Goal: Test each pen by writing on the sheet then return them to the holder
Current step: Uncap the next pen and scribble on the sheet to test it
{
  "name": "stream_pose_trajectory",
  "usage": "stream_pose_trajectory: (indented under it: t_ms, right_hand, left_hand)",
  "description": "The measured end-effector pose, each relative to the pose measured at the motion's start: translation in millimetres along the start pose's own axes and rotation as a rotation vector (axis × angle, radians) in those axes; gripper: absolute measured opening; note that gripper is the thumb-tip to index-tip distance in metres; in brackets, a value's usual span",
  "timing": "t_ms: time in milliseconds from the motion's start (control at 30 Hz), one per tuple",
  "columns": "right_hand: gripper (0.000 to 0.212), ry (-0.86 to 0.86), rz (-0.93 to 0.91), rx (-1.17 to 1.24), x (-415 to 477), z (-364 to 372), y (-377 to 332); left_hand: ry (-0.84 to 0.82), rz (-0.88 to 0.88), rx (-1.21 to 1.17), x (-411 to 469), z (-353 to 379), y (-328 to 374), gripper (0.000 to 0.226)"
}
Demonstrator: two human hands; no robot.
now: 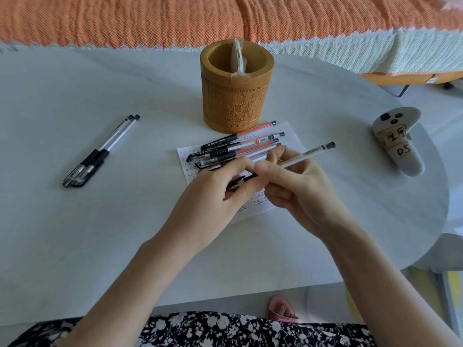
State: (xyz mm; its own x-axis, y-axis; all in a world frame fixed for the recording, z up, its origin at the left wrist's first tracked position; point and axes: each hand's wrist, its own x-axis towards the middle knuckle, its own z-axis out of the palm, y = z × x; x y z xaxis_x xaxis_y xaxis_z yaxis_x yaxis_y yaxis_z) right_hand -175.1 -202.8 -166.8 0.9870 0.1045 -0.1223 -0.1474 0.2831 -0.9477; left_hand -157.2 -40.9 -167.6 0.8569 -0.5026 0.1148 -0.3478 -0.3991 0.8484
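Fingers of the right hand (295,186) pinch a clear pen (307,155); the left hand (215,194) clamps its black cap end above the sheet (288,132), near the holder (236,88).

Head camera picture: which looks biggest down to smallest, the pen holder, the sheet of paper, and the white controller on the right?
1. Pen holder.
2. Sheet of paper; hands and pens hide much of it, so its rank against the holder is unsure.
3. White controller, clearly smallest.
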Motion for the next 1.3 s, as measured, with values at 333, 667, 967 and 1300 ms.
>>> stream_pose_trajectory:
  t_ms: [333,667,967,1300]
  right_hand:
    - [0.032,0.278,-0.138,-0.094,-4.2,-32.4,-7.7]
    - [0.045,0.524,-0.157,-0.515,-1.7,-19.1,8.2]
    - [0.039,0.687,-0.24,-0.646,-1.1,-15.9,22.8]
    - [0.036,0.662,-0.274,-0.711,-0.6,-15.2,24.7]
  left_hand:
    - [0.007,-0.093,0.344,-4.3,-1.7,-5.2,0.025]
    - [-0.088,-0.186,0.461,-4.7,2.2,-2.5,0.038]
    - [-0.095,-0.202,0.486,-4.5,4.3,-2.3,0.038]
    - [-0.106,-0.198,0.504,-3.8,4.2,-2.6,0.039]
